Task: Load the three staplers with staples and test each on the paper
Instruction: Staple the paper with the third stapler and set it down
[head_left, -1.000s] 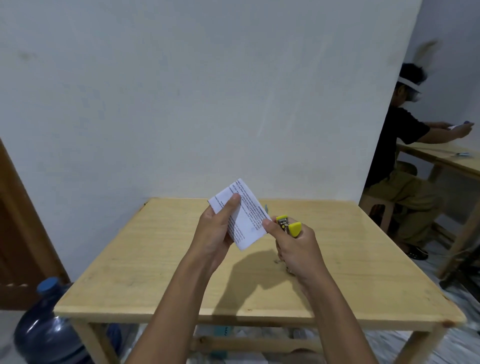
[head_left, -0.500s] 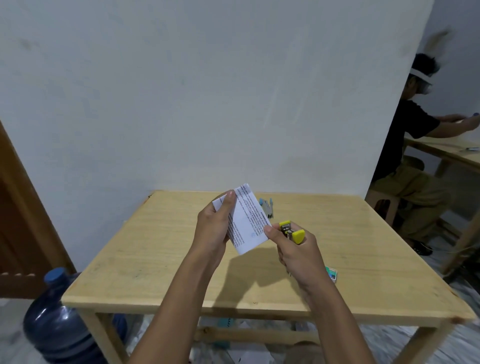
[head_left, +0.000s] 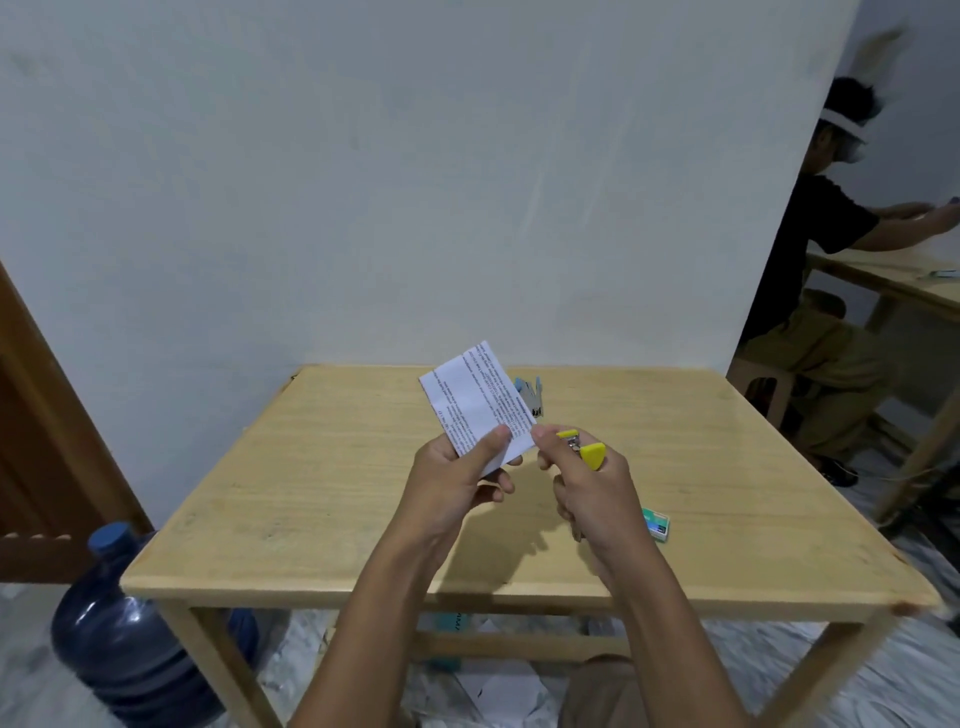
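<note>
My left hand (head_left: 452, 475) pinches a folded white printed paper (head_left: 478, 402) by its lower edge, holding it up above the wooden table (head_left: 322, 478). My right hand (head_left: 592, 488) grips a small yellow stapler (head_left: 584, 449), its nose right at the paper's lower right corner. A blue-grey stapler (head_left: 532, 396) stands on the table behind the paper, partly hidden by it. A green and white staple box (head_left: 657, 524) lies on the table just right of my right wrist.
A white wall stands behind the table. A blue water jug (head_left: 119, 634) sits on the floor at the left front leg. Another person (head_left: 826, 291) sits at a second table (head_left: 893, 283) to the right. Papers lie on the floor under the table.
My left hand has shifted its hold from the paper's upper edge down to its lower edge. The view has tilted, so the staple box and blue-grey stapler now show.
</note>
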